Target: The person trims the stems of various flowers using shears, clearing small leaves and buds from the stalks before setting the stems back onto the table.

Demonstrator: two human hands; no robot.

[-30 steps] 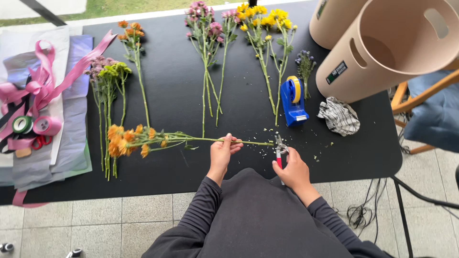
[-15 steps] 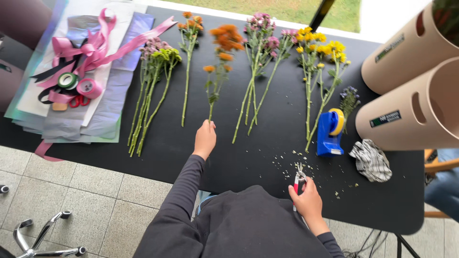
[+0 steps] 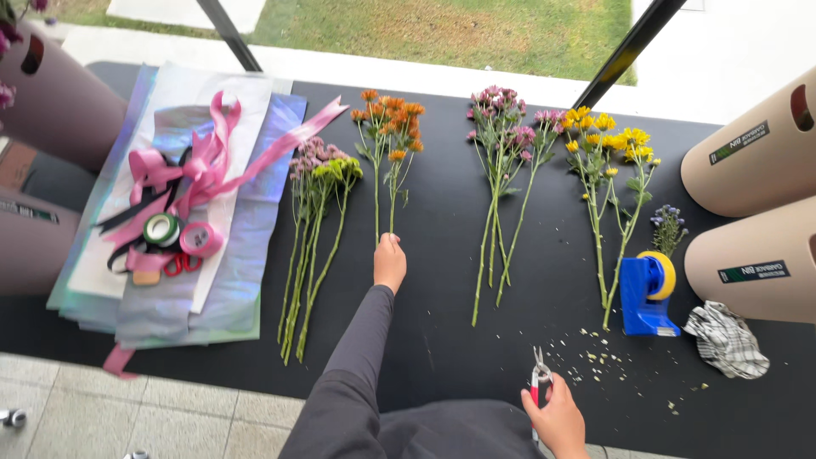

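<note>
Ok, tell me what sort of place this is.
Probably a flower-arranging table set up beside a lawn: cut flowers sorted by colour on a black table, pink ribbon on wrapping paper, snips in the right hand.

Soft, even daylight is coming from the grass (image 3: 442,30) side, casting barely any shadows. Pale bins (image 3: 756,212) are glaring slightly. Edges are bending outward; focus is staying sharp throughout.
</note>
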